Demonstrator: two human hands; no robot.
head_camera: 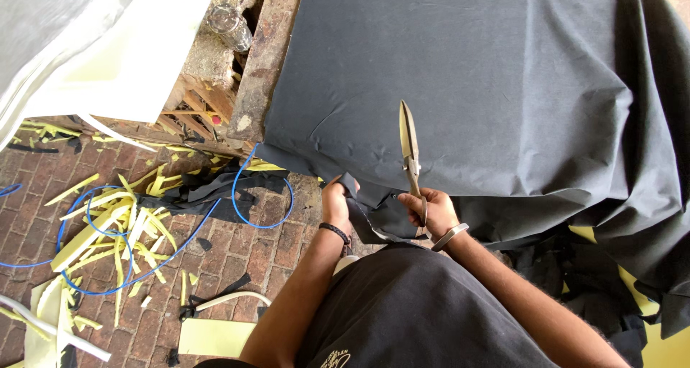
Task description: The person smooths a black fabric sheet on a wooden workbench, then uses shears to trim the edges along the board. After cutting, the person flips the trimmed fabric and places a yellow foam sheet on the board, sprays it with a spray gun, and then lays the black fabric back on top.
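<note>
From the head camera, a large sheet of dark grey fabric (489, 73) is spread over the desk and spills off its near edge and right side in loose folds. The left hand (336, 204) pinches the hanging near edge, closed on the cloth. The right hand (430, 210) is clamped around the handles of long scissors (409, 141), whose blades lie together, pointing away across the sheet. The fabric looks thin, light and limp, so it would likely sag unless held taut close to the blades; the free edge is the sensible grip. Below the desk's left corner, yellow foam strips (129, 224) and a blue cord (244, 195) litter the brick floor (29, 217).
</note>
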